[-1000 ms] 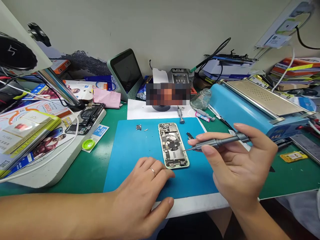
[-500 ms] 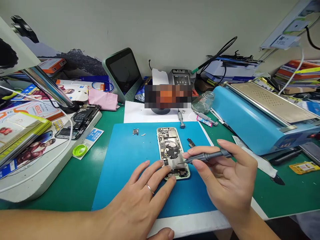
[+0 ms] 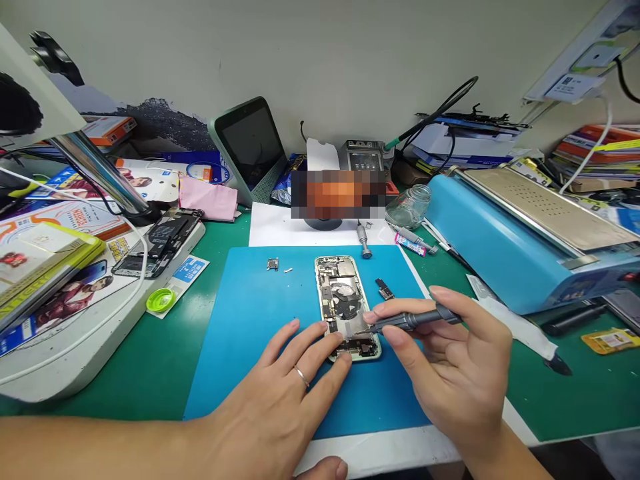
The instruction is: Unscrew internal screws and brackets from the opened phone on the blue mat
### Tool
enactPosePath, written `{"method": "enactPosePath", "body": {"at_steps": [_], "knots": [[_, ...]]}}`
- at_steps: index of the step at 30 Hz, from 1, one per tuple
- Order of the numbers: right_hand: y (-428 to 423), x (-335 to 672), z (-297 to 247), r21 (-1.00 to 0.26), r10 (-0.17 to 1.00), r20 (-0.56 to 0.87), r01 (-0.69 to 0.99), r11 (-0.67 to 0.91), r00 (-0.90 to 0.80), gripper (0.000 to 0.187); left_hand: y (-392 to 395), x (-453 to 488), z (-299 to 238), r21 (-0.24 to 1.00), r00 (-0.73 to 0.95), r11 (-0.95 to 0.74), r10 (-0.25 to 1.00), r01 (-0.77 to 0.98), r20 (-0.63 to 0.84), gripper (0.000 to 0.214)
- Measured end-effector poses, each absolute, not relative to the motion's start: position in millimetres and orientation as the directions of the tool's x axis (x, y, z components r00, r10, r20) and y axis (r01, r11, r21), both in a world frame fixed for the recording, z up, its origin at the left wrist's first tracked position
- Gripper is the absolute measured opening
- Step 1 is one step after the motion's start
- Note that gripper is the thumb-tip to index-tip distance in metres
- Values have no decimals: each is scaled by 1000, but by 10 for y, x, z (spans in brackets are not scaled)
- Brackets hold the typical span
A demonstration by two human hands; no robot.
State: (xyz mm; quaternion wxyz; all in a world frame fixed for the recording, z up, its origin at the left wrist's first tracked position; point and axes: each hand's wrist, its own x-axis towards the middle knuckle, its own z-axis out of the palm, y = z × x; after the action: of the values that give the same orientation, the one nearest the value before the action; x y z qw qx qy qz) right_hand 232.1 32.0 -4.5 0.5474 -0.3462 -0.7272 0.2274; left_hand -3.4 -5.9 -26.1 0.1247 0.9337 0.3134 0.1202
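An opened phone (image 3: 345,303), its inner parts bare within a pale green frame, lies on the blue mat (image 3: 250,333). My left hand (image 3: 285,390) rests flat with fingers spread, fingertips on the phone's lower left part. In my right hand (image 3: 455,363), thumb and fingers pinch a dark grey screwdriver (image 3: 415,321). It is held at a low slant, its thin tip over a whitish translucent patch in the phone's lower half. Whether the tip touches cannot be made out. A small dark part (image 3: 385,289) lies right of the phone. Left of it lies a small metal piece (image 3: 273,264).
Behind the mat stand another screwdriver (image 3: 365,241) and a glass jar (image 3: 410,208). A blue machine (image 3: 505,247) takes up the right side. At left are a white stand base (image 3: 100,333), another opened phone (image 3: 163,240) and a green cap (image 3: 161,300).
The screwdriver's tip has shifted slightly down on the phone, and its handle lies a little flatter. My left hand keeps its place. The whole view has moved slightly.
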Motion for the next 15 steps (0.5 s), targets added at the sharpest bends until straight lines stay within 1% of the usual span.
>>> {"method": "enactPosePath", "body": {"at_steps": [5,12,15], "knots": [[309,2326,-67,-715,757,636,254,651,-150,70,-43,-34,-196,353,782,-757,615,550,101,87],[308,2314,-96,-709,743,656,229,667,-135,77,-70,-35,-272,409,762,-736,633,539,136,91],[308,2313,-107,-694,727,673,225,684,-135,78,-63,-29,-208,418,762,-730,635,541,124,88]]}}
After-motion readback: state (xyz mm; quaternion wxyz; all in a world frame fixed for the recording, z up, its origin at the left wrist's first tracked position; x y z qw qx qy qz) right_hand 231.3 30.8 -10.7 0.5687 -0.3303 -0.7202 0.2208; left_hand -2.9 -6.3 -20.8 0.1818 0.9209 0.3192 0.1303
